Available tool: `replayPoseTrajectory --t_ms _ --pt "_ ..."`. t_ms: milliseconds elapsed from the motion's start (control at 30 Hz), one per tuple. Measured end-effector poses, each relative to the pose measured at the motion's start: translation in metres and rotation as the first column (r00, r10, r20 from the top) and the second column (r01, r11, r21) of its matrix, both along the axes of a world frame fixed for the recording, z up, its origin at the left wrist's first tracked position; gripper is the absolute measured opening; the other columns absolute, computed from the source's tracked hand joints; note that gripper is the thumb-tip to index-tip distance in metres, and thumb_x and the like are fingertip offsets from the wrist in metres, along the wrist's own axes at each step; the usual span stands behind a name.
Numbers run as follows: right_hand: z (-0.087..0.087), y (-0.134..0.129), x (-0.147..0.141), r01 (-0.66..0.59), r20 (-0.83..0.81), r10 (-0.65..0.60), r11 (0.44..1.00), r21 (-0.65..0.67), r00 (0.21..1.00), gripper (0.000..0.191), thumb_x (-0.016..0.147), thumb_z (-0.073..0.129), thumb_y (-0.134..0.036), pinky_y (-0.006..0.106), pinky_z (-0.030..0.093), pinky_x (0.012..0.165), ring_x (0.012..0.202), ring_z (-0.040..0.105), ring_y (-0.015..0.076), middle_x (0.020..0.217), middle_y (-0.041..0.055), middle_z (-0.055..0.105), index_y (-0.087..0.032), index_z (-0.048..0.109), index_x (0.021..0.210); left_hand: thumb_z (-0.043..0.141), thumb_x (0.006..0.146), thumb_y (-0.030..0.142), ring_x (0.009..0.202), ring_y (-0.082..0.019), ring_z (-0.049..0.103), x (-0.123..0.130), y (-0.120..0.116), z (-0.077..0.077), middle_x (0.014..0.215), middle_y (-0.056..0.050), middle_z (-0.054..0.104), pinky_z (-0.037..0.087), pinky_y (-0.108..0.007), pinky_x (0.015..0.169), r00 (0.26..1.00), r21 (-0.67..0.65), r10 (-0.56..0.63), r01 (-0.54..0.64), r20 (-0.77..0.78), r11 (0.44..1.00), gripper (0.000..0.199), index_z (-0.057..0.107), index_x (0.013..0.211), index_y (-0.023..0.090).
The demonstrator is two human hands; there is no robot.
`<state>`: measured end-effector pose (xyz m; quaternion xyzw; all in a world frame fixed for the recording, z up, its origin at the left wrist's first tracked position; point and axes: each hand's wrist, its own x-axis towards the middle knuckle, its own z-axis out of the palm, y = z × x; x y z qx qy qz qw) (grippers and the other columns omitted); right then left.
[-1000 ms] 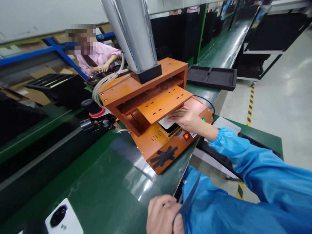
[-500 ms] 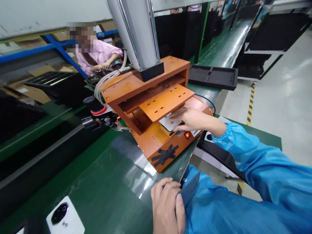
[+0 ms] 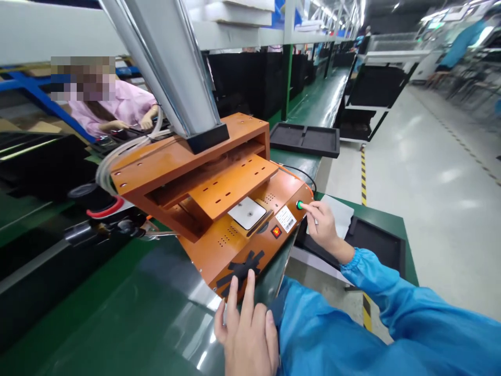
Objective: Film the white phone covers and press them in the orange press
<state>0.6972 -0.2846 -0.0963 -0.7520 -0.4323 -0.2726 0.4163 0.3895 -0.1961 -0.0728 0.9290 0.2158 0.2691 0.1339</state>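
An orange press (image 3: 227, 209) stands on the green bench, its plate raised above a white, rounded phone-sized panel (image 3: 247, 213) in the bed. My right hand (image 3: 323, 224) has its index fingertip on the green button (image 3: 299, 205) at the press's right front; the thumb is apart and it holds nothing. My left hand (image 3: 248, 329) is near the black tape cross (image 3: 241, 271) on the press front, with some fingers stretched towards it. Its thumb and bent index finger pinch a dark blue sheet (image 3: 277, 309), mostly hidden behind the hand.
A lit red switch (image 3: 276, 231) and a label (image 3: 285, 219) sit on the press front. Black trays lie behind the press (image 3: 305, 140) and at right (image 3: 379, 245), the latter beside a white sheet (image 3: 338, 215). A person in pink (image 3: 117, 107) works across the bench.
My right hand has left the white panel under the plate and moved right onto the button. Some left fingers have stretched out. The view has swung right, so the white phone at lower left is gone.
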Motion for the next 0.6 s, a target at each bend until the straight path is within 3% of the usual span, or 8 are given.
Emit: replayPoseTrajectory --t_ms 133,267,367,433,500,533,567,600 --pt "-0.019 -0.009 0.01 0.042 0.085 -0.028 0.985 -0.168 0.996 0.04 0.097 0.048 -0.017 0.041 0.051 0.084 0.095 0.059 0.0242 0.103 0.0109 0.063 -0.021 0.064 0.133 0.05 0.094 0.022 0.15 -0.036 0.033 0.002 0.004 -0.004 0.154 -0.008 0.052 0.019 -0.061 0.114 0.999 0.034 0.018 -0.017 -0.028 0.999 0.021 0.059 0.076 0.021" --pt "-0.012 -0.006 0.016 0.017 0.106 0.018 0.948 -0.319 0.994 0.04 0.097 0.045 -0.017 0.039 0.05 0.079 0.089 0.058 0.0232 0.098 0.011 0.066 -0.018 0.064 0.132 0.049 0.094 0.02 0.15 -0.037 0.033 0.006 0.004 0.0 0.155 -0.007 0.051 0.019 -0.061 0.113 0.998 0.049 0.039 -0.036 -0.056 0.998 0.02 0.06 0.078 0.02" --pt "0.001 -0.017 0.016 -0.103 -0.115 0.066 0.931 -0.35 0.991 0.037 0.099 0.047 -0.028 0.037 0.05 0.082 0.089 0.06 0.0218 0.099 0.0108 0.067 -0.018 0.065 0.129 0.05 0.093 0.022 0.148 -0.036 0.036 0.008 -0.009 0.007 0.151 -0.006 0.056 0.018 -0.058 0.114 1.0 0.023 0.008 -0.007 -0.005 1.0 0.021 0.057 0.073 0.021" --pt "0.008 -0.036 0.016 -0.151 -0.306 0.037 0.921 -0.359 0.951 0.037 0.1 0.047 -0.04 0.033 0.05 0.074 0.077 0.06 0.0189 0.086 0.0079 0.067 -0.016 0.071 0.112 0.051 0.092 0.021 0.141 -0.03 0.046 0.01 -0.024 0.008 0.145 -0.004 0.061 0.019 -0.052 0.115 0.996 0.005 -0.059 0.059 0.072 0.998 0.021 0.056 0.072 0.021" --pt "0.01 -0.061 0.015 -0.331 -0.561 0.023 0.826 -0.455 0.828 0.052 0.099 0.046 -0.055 0.028 0.046 0.06 0.058 0.055 0.0144 0.064 0.0037 0.061 -0.014 0.072 0.082 0.051 0.092 0.02 0.132 -0.024 0.054 0.014 -0.04 0.005 0.138 -0.003 0.067 0.02 -0.046 0.115 0.981 0.008 -0.132 0.132 0.143 0.991 0.018 0.06 0.077 0.023" --pt "0.008 -0.075 0.013 -0.507 -0.718 0.005 0.712 -0.486 0.696 0.062 0.098 0.043 -0.062 0.026 0.044 0.054 0.051 0.052 0.0128 0.056 0.0029 0.058 -0.013 0.07 0.071 0.052 0.093 0.02 0.129 -0.023 0.056 0.018 -0.048 0.002 0.134 -0.004 0.069 0.022 -0.045 0.115 0.973 0.021 -0.162 0.161 0.164 0.987 0.015 0.064 0.083 0.023" --pt "0.005 -0.088 0.009 -0.702 -0.864 -0.05 0.561 -0.439 0.5 0.07 0.097 0.041 -0.069 0.025 0.042 0.05 0.046 0.052 0.012 0.052 0.0033 0.058 -0.013 0.068 0.066 0.053 0.093 0.021 0.129 -0.023 0.056 0.022 -0.054 -0.002 0.131 -0.004 0.071 0.023 -0.044 0.114 0.967 0.042 -0.193 0.188 0.168 0.981 0.014 0.067 0.091 0.023" --pt "-0.001 -0.1 0.003 -0.852 -0.956 -0.148 0.433 -0.295 0.255 0.075 0.095 0.039 -0.075 0.023 0.041 0.046 0.044 0.053 0.0121 0.052 0.0046 0.06 -0.011 0.068 0.067 0.055 0.094 0.023 0.131 -0.024 0.055 0.027 -0.059 -0.007 0.13 -0.005 0.071 0.025 -0.044 0.113 0.961 0.07 -0.229 0.22 0.153 0.973 0.015 0.069 0.099 0.022"
